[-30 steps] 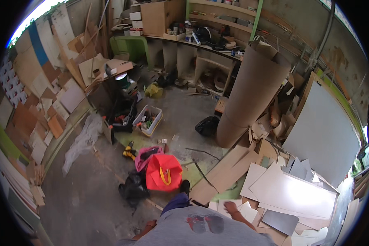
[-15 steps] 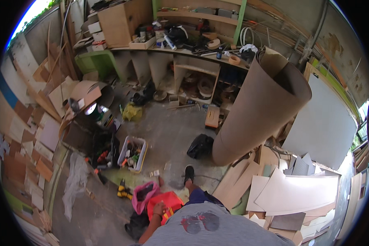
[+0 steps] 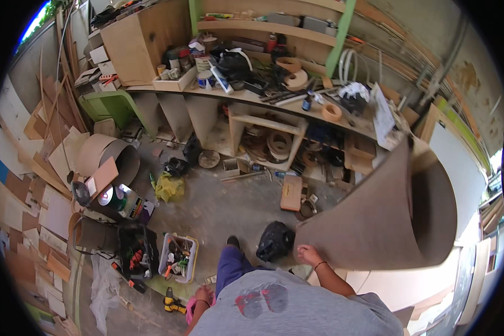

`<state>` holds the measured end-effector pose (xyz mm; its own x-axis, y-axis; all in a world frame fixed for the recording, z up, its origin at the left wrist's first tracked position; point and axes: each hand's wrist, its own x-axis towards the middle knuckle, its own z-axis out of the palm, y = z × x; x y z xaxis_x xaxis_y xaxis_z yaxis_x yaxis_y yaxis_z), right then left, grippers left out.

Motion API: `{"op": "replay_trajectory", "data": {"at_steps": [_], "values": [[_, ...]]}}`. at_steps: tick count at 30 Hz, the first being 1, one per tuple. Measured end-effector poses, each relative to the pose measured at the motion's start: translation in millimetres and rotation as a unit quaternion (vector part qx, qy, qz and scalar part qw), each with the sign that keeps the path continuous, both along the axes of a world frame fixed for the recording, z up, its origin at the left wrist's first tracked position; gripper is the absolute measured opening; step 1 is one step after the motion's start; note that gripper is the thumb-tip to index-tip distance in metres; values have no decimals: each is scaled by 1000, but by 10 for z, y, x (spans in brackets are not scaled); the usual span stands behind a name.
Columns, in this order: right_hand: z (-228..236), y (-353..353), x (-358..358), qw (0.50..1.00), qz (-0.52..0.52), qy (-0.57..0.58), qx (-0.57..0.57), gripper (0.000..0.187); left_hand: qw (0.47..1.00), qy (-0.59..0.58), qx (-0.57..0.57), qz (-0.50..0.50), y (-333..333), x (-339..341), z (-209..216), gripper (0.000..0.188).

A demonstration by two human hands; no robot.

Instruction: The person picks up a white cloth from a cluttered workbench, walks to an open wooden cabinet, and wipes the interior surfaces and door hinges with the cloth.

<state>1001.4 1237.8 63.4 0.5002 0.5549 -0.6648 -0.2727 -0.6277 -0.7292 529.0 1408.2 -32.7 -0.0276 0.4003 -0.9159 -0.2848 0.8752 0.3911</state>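
Note:
A large brown roll of thin sheet board point(image 3: 358, 218) leans far over to the right, its wide mouth facing right. At the roll's lower left end is my right hand point(image 3: 308, 255), its fingers closed at the edge. My left hand point(image 3: 203, 295) is low beside my leg, fingers curled; whatever they hold, if anything, is hidden. A pink bag point(image 3: 191, 305) shows partly behind that hand and wrist. Just left of it a yellow and black cordless drill point(image 3: 175, 304) lies on the floor. A black plastic bag point(image 3: 276, 241) sits left of the roll.
A white bin of tools point(image 3: 178, 259) and a black tool crate point(image 3: 135, 252) stand at left. Ahead runs a cluttered workbench point(image 3: 246, 96) with open shelves. An orange case point(image 3: 291, 193) lies before it. Board offcuts point(image 3: 53, 229) line the left; pale sheets point(image 3: 397, 285) lie right.
The brown roll has tipped from fairly upright to far right. My right hand has come into view at its lower end. My left hand has moved off the red bag, which is now out of view.

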Motion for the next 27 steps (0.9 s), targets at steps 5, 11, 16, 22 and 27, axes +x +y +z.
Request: {"op": "replay_trajectory", "data": {"at_steps": [5,11,16,22,27], "values": [[-28,1052,316,994,-96,54,-30,23,620,270,277,-682,902,304,-528,22],[290,1951,1090,974,-208,-11,91,18,484,209,384,-758,2429,737,-974,27],[1106,2668,2025,920,-318,-88,211,18,911,77,136,-382,3574,1053,-600,40],[1897,2969,3710,856,-417,-178,249,21,883,119,123,-438,4181,2092,-179,38],[2268,3127,5542,831,-421,-305,197,38,780,204,112,-582,4307,2927,-401,35]]}}
